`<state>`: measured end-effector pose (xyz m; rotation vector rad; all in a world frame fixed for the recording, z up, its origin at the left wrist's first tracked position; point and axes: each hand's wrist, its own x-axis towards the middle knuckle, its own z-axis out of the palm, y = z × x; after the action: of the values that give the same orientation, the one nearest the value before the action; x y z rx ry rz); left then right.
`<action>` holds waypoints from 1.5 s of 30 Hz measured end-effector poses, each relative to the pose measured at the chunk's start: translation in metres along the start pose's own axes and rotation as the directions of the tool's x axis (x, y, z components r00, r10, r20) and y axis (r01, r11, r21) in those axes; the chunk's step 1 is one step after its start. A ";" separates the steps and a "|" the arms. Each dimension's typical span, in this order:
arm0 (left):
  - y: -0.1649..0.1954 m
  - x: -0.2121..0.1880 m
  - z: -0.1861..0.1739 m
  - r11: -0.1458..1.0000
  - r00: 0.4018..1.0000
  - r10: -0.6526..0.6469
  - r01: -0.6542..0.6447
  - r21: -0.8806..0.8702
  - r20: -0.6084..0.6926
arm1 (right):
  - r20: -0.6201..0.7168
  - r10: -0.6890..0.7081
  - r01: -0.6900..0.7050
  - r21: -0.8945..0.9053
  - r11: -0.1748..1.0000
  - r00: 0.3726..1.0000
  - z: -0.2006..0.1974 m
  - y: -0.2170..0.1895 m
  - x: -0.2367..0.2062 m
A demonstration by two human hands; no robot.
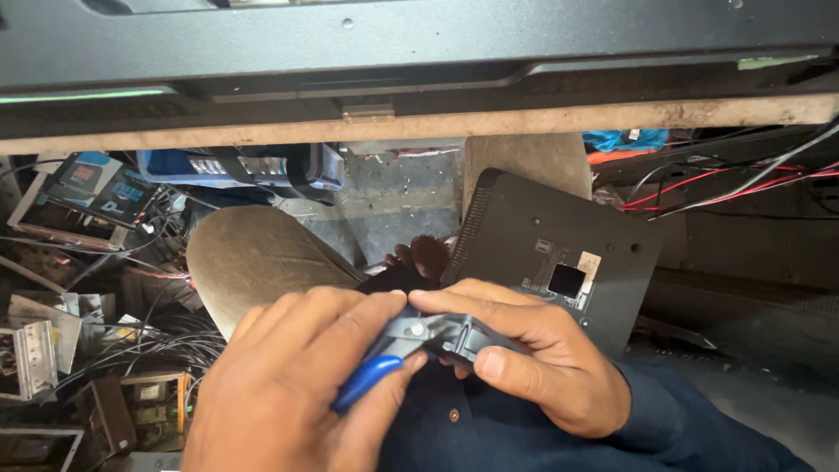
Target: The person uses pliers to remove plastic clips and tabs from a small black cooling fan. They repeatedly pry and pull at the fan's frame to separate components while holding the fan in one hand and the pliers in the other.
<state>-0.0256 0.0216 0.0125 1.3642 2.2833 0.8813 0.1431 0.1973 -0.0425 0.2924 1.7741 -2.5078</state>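
Observation:
My left hand (297, 385) grips blue-handled pliers (384, 354), whose metal jaws point right. The jaws meet a small dark plastic part (463, 336) pinched between the thumb and fingers of my right hand (533, 350). Both hands are close together over my lap, above dark blue clothing. A black flat device back panel (551, 253) leans against my right knee just behind my right hand.
A large dark panel on a worn wooden edge (419, 122) spans the top. Tangled wires and circuit boards (96, 350) lie at left, red and black cables (725, 183) at right. My knee (253, 262) rises in the middle.

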 end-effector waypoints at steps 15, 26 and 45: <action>0.017 -0.015 0.003 0.875 0.971 0.238 -0.198 0.442 -0.037 | -0.132 -0.083 0.084 0.003 0.996 0.988 0.009 0.008 -0.006; 0.015 -0.025 0.005 0.777 0.957 0.273 -0.277 0.565 0.095 | -0.116 -0.200 0.160 -0.288 0.944 0.973 0.006 0.009 -0.005; -0.015 -0.010 0.017 0.839 0.952 -0.235 0.300 -0.454 0.194 | -0.053 0.062 -0.056 0.099 0.993 0.997 -0.006 0.003 -0.002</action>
<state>-0.0207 0.0134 -0.0101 0.8325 1.9131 1.1257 0.1467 0.2018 -0.0472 0.4172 1.6385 -2.5733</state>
